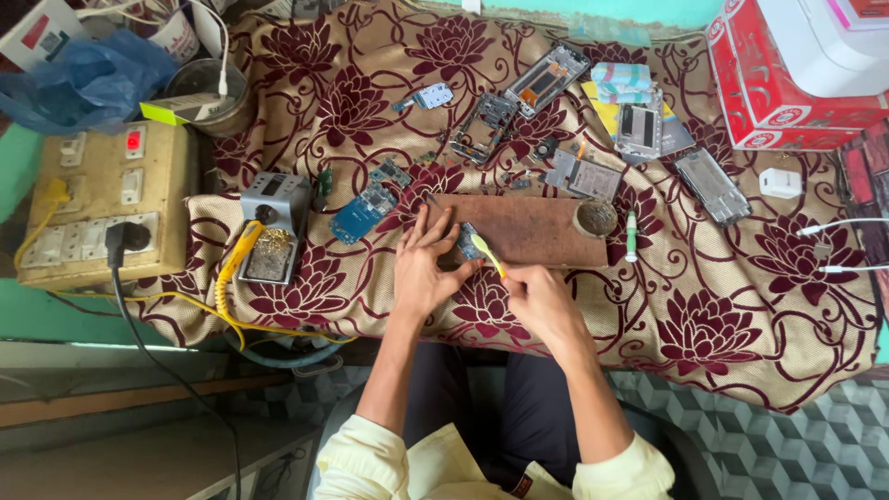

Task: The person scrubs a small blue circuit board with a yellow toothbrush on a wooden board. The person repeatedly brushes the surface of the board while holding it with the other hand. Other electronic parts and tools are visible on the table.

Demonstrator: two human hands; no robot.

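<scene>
Floral maroon cloth is covering the table, where the left hand is pinching a small circuit board on a brown board while the right hand, at 4 o'clock, is gripping a yellow brush.

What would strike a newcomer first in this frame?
At centre, the left hand steadies a small blue circuit board on a brown wooden board while the right hand holds a yellow-green brush against it. Dismantled phone frames lie across the maroon floral cloth behind.
</scene>
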